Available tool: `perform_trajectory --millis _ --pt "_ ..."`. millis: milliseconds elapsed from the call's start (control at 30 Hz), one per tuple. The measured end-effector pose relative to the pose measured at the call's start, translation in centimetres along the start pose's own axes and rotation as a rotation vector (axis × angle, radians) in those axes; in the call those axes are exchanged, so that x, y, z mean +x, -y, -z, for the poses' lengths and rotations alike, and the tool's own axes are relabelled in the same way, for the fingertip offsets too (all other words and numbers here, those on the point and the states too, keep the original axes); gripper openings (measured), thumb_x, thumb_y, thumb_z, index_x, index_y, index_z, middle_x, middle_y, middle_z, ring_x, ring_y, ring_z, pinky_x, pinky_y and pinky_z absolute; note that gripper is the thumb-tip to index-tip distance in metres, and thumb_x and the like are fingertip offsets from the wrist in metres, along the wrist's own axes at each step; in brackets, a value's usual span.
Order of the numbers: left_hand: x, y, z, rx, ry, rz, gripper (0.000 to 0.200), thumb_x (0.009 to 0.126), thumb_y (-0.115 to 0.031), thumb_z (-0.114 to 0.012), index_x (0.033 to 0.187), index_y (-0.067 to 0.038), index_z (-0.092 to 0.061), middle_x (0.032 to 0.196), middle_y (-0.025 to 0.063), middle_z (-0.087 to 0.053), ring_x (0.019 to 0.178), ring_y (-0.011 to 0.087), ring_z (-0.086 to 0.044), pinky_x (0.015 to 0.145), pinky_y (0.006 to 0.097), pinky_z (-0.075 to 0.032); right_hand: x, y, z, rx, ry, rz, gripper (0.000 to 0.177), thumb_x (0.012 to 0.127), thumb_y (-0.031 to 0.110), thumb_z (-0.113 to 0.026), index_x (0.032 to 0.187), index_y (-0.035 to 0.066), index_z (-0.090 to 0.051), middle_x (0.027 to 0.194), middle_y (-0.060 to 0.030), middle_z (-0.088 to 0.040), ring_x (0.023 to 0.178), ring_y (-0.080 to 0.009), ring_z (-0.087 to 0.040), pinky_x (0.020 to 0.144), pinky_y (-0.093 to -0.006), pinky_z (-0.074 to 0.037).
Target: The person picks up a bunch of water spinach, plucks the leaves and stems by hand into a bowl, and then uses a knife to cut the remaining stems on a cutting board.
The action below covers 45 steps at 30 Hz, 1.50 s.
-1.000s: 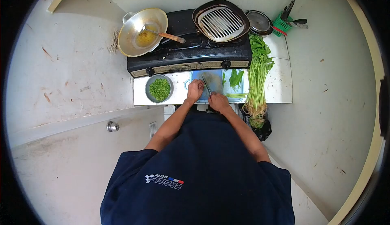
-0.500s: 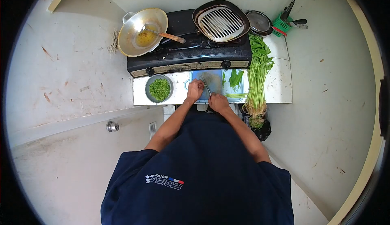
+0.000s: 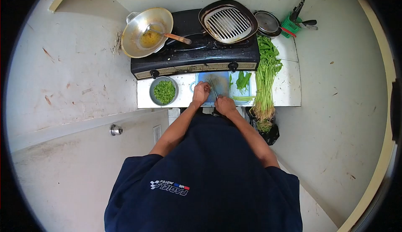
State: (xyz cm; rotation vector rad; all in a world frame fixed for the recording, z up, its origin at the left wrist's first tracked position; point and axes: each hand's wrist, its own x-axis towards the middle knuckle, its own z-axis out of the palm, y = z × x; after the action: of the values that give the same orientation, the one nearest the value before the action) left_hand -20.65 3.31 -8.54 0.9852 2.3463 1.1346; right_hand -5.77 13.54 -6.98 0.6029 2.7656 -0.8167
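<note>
My right hand (image 3: 226, 105) grips a knife (image 3: 213, 87), its blade pointing away from me over the blue cutting board (image 3: 202, 77). Just left of the blade is my left hand (image 3: 202, 92), fingers pressed together at the board. Whatever those fingers hold is too small to make out. Loose green leaves (image 3: 243, 81) and a few cut stems (image 3: 243, 98) lie on the right part of the board. To the left, a grey bowl (image 3: 151, 91) contains chopped greens (image 3: 164, 92).
Behind the board stands a black gas stove (image 3: 192, 58) with a wok (image 3: 126, 35), a wooden-handled ladle (image 3: 178, 38) and a grill pan (image 3: 229, 22). A bundle of rooted leafy greens (image 3: 264, 77) lies at the right, below a green basket (image 3: 289, 26) of utensils.
</note>
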Motion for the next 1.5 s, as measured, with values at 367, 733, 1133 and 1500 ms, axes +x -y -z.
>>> perform_trajectory --millis 367,733,1133,1500 --pt "0.0 -0.4 0.2 -0.020 -0.040 -0.045 0.012 0.077 0.005 -0.062 0.084 0.001 -0.070 0.079 0.0159 -0.060 0.069 0.0271 -0.066 0.068 0.0366 -0.054 0.9 0.6 -0.1 -0.016 0.003 0.004 0.032 0.093 0.023 -0.053 0.098 -0.006 -0.065 0.086 -0.0276 -0.071 0.082 -0.0437 -0.071 0.077 -0.0519 -0.057" --pt "0.1 0.3 -0.2 -0.052 -0.027 -0.046 0.012 0.078 0.005 -0.060 0.083 0.001 -0.070 0.078 0.0150 -0.059 0.069 0.0265 -0.065 0.067 0.0366 -0.053 0.2 0.3 -0.2 -0.018 0.034 0.045 0.032 0.093 0.024 -0.054 0.098 -0.005 -0.066 0.091 -0.0275 -0.071 0.086 -0.0437 -0.071 0.081 -0.0518 -0.057" --pt "0.2 0.4 -0.2 -0.075 -0.058 -0.028 0.010 0.076 0.004 -0.061 0.082 0.002 -0.069 0.078 0.0160 -0.060 0.069 0.0273 -0.066 0.067 0.0364 -0.054 -0.1 0.4 0.1 -0.002 0.011 0.004 0.032 0.094 0.023 -0.051 0.098 -0.005 -0.065 0.089 -0.0280 -0.071 0.083 -0.0444 -0.071 0.078 -0.0531 -0.057" --pt "0.1 0.0 0.3 -0.019 -0.021 -0.049 0.011 0.076 0.003 -0.061 0.083 0.001 -0.070 0.078 0.0161 -0.060 0.070 0.0276 -0.066 0.067 0.0375 -0.054 0.2 1.3 0.6 0.014 0.023 -0.011 0.034 0.095 0.023 -0.048 0.098 -0.007 -0.064 0.088 -0.0289 -0.071 0.083 -0.0450 -0.070 0.079 -0.0533 -0.056"
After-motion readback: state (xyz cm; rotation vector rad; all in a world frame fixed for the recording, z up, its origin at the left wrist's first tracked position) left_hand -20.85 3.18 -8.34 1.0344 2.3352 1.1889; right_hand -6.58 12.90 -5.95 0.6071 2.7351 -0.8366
